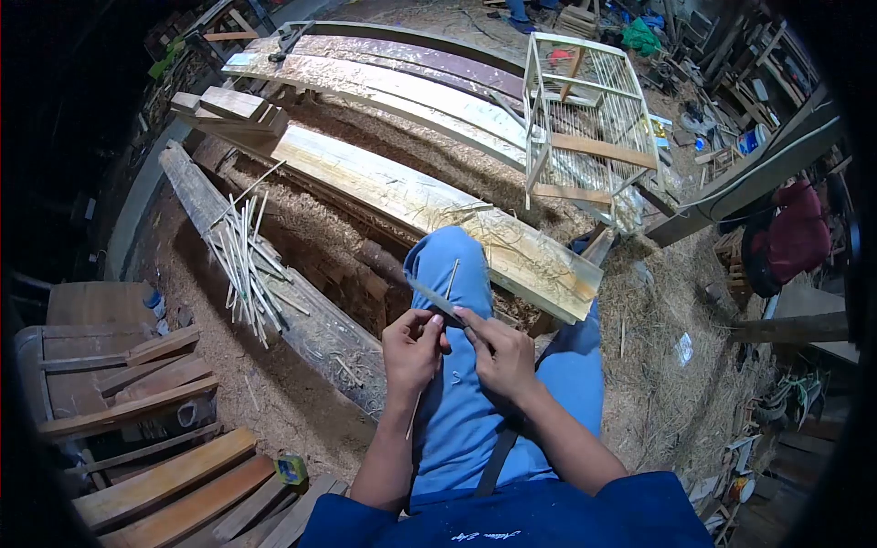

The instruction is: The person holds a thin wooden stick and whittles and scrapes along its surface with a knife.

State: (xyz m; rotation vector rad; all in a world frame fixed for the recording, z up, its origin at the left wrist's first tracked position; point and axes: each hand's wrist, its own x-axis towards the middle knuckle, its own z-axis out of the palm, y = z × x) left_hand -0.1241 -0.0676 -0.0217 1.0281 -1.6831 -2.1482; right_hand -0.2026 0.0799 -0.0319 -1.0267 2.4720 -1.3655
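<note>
Over the person's blue-trousered knee (448,251), my left hand (413,352) is closed round a thin stick (452,277), which runs up past the fingers and down below the palm. My right hand (498,352) is closed on a knife, its grey blade (429,294) pointing up and left across the stick. The two hands are close together, their fingertips nearly meeting. A loose pile of thin pale sticks (245,265) lies on a weathered plank (324,333) to the left.
Ahead lies a long pale board (384,187) with blocks (233,103) at its far left end. A slatted wooden cage (594,119) stands at the upper right. Planks (174,475) and a tape measure (290,469) are lower left. Shavings (658,384) cover the floor.
</note>
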